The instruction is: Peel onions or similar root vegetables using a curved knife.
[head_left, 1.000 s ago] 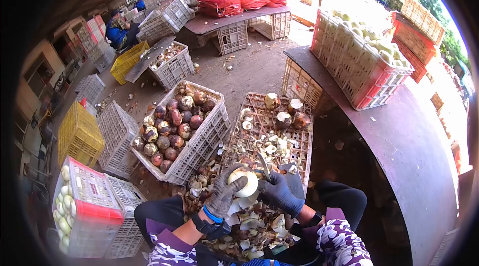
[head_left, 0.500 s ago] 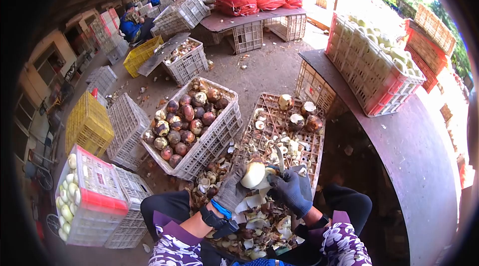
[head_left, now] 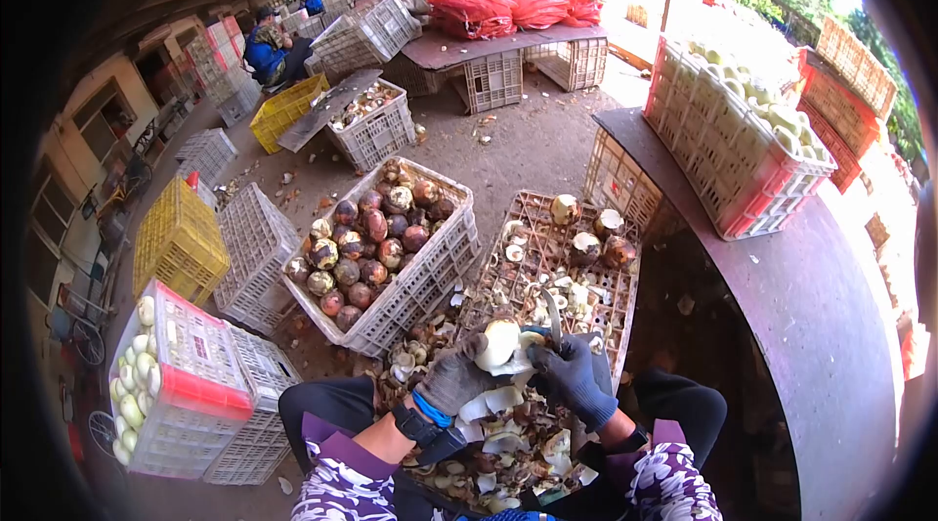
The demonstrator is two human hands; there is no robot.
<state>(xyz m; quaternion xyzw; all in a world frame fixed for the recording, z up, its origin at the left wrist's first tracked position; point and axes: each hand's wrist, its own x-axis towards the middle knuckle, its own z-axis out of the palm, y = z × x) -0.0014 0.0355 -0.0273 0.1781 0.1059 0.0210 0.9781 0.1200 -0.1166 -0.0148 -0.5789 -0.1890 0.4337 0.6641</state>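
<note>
A partly peeled white onion is in my gloved left hand, whose fingers are closed around its lower left side. Pale layers hang from its lower right. My right hand, in a dark glove, is closed on a knife with a curved blade pointing up; its handle is mostly hidden. The right fingers are close against the onion's loose layers. Below both hands lies a heap of onion peelings, between my knees. Just beyond is an upturned plastic crate with scraps and several onions on it.
A white crate of unpeeled onions stands ahead left. Peeled onions fill a crate on the curved board at right and another crate at lower left. A person sits far left. Red sacks lie on a low table.
The view has shifted slightly, so the surroundings sit a little further right and lower. The onion has turned a little in my left hand. Both hands keep their hold.
</note>
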